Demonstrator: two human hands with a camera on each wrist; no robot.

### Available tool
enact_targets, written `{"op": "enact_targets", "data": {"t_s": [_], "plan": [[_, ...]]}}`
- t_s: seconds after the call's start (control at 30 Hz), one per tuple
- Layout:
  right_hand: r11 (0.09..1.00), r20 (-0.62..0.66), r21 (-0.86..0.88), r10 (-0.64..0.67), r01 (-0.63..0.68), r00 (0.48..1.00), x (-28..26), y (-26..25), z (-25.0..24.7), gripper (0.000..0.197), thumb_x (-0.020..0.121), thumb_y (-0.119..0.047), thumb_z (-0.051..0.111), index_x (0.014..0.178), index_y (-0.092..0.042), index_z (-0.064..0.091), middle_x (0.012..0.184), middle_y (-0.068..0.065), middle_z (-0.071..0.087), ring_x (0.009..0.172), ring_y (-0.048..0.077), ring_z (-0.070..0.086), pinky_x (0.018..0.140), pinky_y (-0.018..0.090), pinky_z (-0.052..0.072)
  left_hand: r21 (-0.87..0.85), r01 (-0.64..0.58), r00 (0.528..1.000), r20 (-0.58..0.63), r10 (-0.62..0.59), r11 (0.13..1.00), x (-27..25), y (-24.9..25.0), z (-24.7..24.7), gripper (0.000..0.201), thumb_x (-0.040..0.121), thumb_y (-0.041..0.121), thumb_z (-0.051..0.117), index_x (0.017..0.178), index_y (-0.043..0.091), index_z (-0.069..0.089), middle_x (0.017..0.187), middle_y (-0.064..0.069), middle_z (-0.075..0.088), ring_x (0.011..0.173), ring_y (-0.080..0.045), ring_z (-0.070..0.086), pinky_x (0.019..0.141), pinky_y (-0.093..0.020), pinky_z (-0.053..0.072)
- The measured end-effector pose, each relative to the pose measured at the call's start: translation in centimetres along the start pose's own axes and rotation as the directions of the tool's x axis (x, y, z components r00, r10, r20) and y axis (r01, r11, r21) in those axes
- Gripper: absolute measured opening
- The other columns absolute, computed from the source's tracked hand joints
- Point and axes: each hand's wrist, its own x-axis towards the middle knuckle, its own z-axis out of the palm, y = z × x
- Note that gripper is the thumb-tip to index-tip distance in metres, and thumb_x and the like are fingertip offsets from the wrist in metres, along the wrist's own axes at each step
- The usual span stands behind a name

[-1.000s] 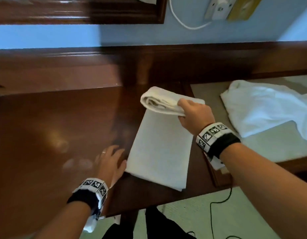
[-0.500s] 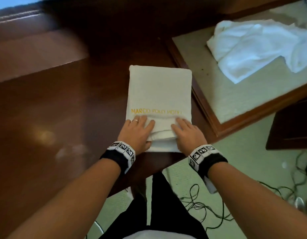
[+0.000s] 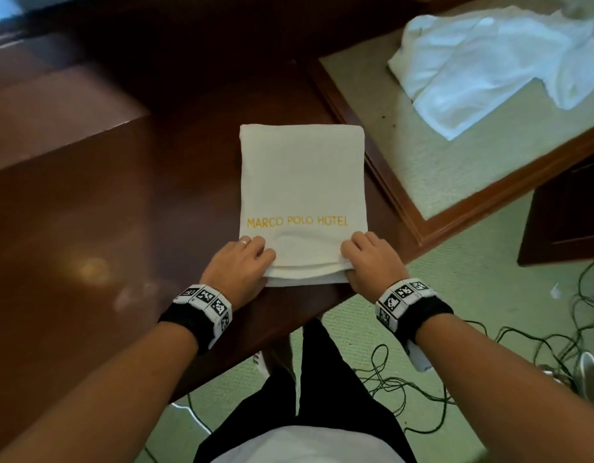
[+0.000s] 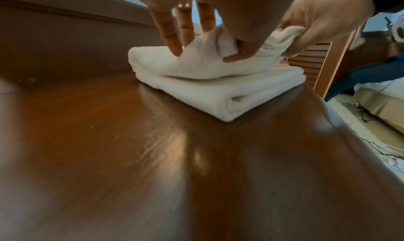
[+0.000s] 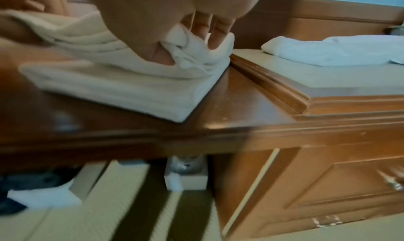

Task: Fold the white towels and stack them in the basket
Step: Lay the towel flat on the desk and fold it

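Note:
A folded white towel (image 3: 302, 182) with yellow "MARCO POLO HOTEL" lettering lies on the dark wooden desk (image 3: 88, 228), near its front edge. My left hand (image 3: 245, 259) pinches the upper layer's near left corner, thumb under and fingers on top; the left wrist view shows that layer of the towel (image 4: 207, 61) lifted off the lower fold. My right hand (image 3: 365, 259) pinches the near right corner of the towel (image 5: 135, 66) the same way. No basket is in view.
A crumpled white towel (image 3: 489, 61) lies on a raised beige-topped surface (image 3: 439, 168) to the right, framed in wood. Black cables (image 3: 489, 355) trail over the green carpet below. A wooden cabinet (image 5: 317, 175) stands under the right side.
One second ago my right hand carried the towel's far end toward me while the left lay flat on the desk. Both hands have since spread from the near edge's middle to its corners and lifted the top layer.

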Motion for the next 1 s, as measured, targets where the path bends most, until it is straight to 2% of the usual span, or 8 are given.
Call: {"op": "enact_targets", "data": {"t_s": [0.1,0.33,0.47,0.57,0.67,0.77,0.87,1.0], "plan": [[1.0,-0.063,-0.012,-0.01,0.009,0.998,-1.0,0.1,0.0,0.031,0.061,-0.007,0.071,0.086,-0.013,0.055,0.085,0.008,0.052,0.074,0.029,0.047,0.059,0.035,0.036,-0.007,-0.017,0.999,-0.048,0.017,1.0,-0.9,0.3,0.2,0.031,0.065,0.013,0.08,0.088,0.008,0.06,0.087,-0.012,0.055,0.071,-0.032,0.052,0.056,-0.04,0.045],[0.995,0.104,-0.051,0.085,-0.08,0.991,-2.5,0.2,0.8,0.035,0.058,-0.01,0.073,0.086,-0.016,0.053,0.086,0.005,0.051,0.076,0.029,0.048,0.064,0.037,0.038,-0.048,0.086,0.994,0.075,-0.082,0.995,-2.1,2.0,1.9,0.048,0.06,0.003,0.082,0.092,0.013,0.049,0.081,-0.011,0.053,0.069,-0.034,0.053,0.05,-0.039,0.046],[0.999,0.123,-0.03,0.018,-0.014,0.992,-2.9,0.4,0.2,0.022,0.071,-0.039,0.051,0.079,-0.018,0.052,0.083,0.002,0.05,0.079,0.026,0.048,0.073,0.04,0.036,-0.141,0.047,0.989,0.146,-0.026,0.989,-1.8,2.2,1.1,0.039,0.081,0.057,0.067,0.081,0.022,0.051,0.077,0.002,0.055,0.069,-0.023,0.055,0.055,-0.035,0.048],[0.998,-0.105,0.058,-0.01,0.016,0.994,-0.9,0.3,-0.7,0.019,0.078,-0.031,0.049,0.071,-0.015,0.053,0.074,0.004,0.052,0.073,0.028,0.049,0.071,0.04,0.035,-0.179,0.056,0.996,-0.063,-0.068,0.982,0.0,1.7,0.2,0.041,0.091,0.057,0.05,0.077,0.02,0.059,0.074,0.002,0.059,0.066,-0.024,0.056,0.061,-0.036,0.046],[0.995,-0.119,0.059,0.082,-0.075,0.99,2.3,-0.5,-0.4,0.03,0.089,-0.038,0.048,0.099,-0.014,0.061,0.105,0.008,0.059,0.093,0.031,0.054,0.078,0.042,0.041,-0.117,0.158,0.974,-0.147,-0.175,0.98,2.3,1.5,0.7,0.044,0.093,0.05,0.052,0.114,0.015,0.067,0.112,-0.007,0.066,0.101,-0.03,0.062,0.08,-0.042,0.044],[0.985,0.099,0.03,0.166,-0.17,0.981,2.3,-0.9,1.4,0.06,0.096,-0.056,0.037,0.147,-0.024,0.037,0.157,0.011,0.029,0.142,0.032,0.031,0.103,0.048,0.034,-0.04,0.252,0.959,0.149,-0.243,0.967,2.4,1.7,2.2,0.071,0.096,0.064,0.029,0.156,0.026,0.03,0.164,-0.007,0.027,0.148,-0.029,0.028,0.109,-0.05,0.032],[0.973,0.23,0.04,0.214,-0.229,0.949,-0.1,0.0,2.9,0.073,0.096,-0.067,0.023,0.157,-0.033,0.003,0.166,0.002,-0.009,0.153,0.022,-0.004,0.118,0.052,0.014,-0.022,0.283,0.928,0.26,-0.268,0.959,0.4,1.6,3.5,0.078,0.096,0.072,0.011,0.161,0.03,0.003,0.169,0.002,-0.006,0.155,-0.021,0.003,0.12,-0.053,0.016],[0.972,0.17,0.032,0.223,-0.232,0.96,-0.5,1.4,1.5,0.068,0.095,-0.06,0.03,0.152,-0.024,0.031,0.163,0.006,0.019,0.148,0.028,0.021,0.111,0.051,0.026,-0.031,0.332,0.935,0.146,-0.325,0.943,0.5,0.2,1.8,0.076,0.095,0.067,0.027,0.152,0.018,0.038,0.161,-0.007,0.033,0.148,-0.029,0.03,0.115,-0.052,0.027]]}}
